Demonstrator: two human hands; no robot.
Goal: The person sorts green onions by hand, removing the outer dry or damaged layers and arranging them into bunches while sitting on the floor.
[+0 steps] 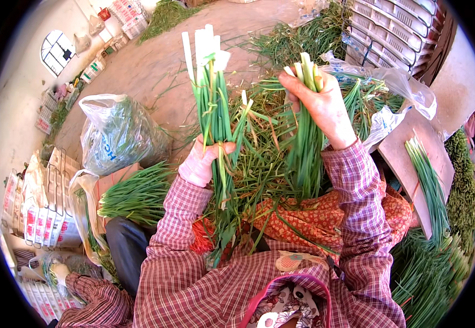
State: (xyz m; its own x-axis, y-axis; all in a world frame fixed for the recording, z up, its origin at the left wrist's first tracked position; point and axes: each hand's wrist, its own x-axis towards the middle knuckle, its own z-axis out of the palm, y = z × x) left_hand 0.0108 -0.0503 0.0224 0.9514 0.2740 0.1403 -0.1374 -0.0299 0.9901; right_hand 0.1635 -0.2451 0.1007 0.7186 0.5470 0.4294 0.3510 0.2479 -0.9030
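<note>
At far left, white crates (51, 228) stacked near the wall. Just right of them, a clear plastic bag (118, 136) stuffed with greens, and below that a fairly even pile of long leaves (136, 192), apparently already sorted.

Next, the left hand (209, 155), fingers curled firmly round the middle of a bunch of green stalks (211, 104): pale ends up, lengths uneven, some blades straggling crosswise. By the look of it, not yet tidied.

In the middle, a tangle of loose greens (262, 156) mixed with dry, yellowish blades; cannot tell whether waste or not yet dealt with.

Further right, the right hand (320, 101), thumb and fingers bent tightly round a second bunch (305, 153) just below its pale tips, leaves hanging down. Looks neater than the first, though not yet set down.

At far right, a board (401, 148) bearing a straight-laid bundle (429, 186), probably finished. Below, a large heap of green stalks (428, 279); hard to judge whether done or waiting.
</note>
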